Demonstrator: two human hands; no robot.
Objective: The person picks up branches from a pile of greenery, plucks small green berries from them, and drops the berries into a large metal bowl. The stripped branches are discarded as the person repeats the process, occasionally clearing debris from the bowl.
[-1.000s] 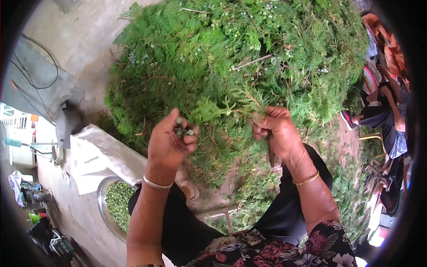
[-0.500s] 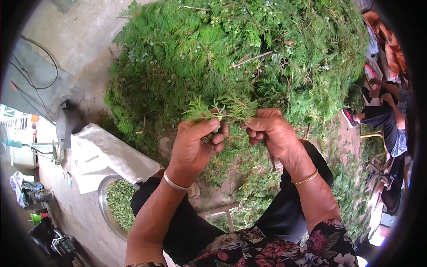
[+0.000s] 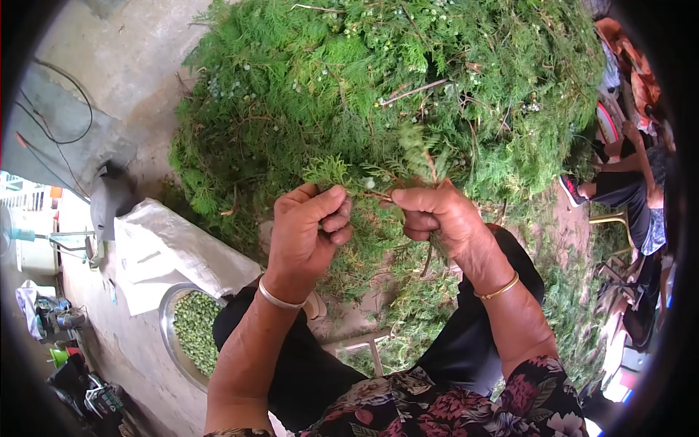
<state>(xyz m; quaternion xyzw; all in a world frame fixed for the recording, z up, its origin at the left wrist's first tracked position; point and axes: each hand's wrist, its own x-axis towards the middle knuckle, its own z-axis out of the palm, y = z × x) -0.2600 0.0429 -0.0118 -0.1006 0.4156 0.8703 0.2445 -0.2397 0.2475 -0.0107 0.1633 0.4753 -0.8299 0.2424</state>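
Note:
A leafy evergreen sprig [image 3: 419,156] with a brown stem is pinched between the thumb and fingers of my right hand [image 3: 444,215]. Its upper part is blurred, and a thin twig [image 3: 375,195] points from it towards my left hand [image 3: 306,229]. That left hand is closed, thumb against curled fingers, just left of the twig's tip; what it holds, if anything, is hidden. Green leaf tips [image 3: 326,170] show right above its fingers. Behind both hands rises a big heap of cut evergreen branches [image 3: 306,95] dotted with small pale green cones.
To the left stands a metal basin [image 3: 166,320] holding many small green cones, beside a white sack [image 3: 186,244]. Loose clippings [image 3: 422,313] litter the floor between my legs. On the right another person [image 3: 626,182] sits by the heap. Black cables [image 3: 91,109] lie at upper left.
My left hand has drawn left and slightly down, away from my right hand. The sprig in my right hand now stands more upright. The seated person's arms have shifted.

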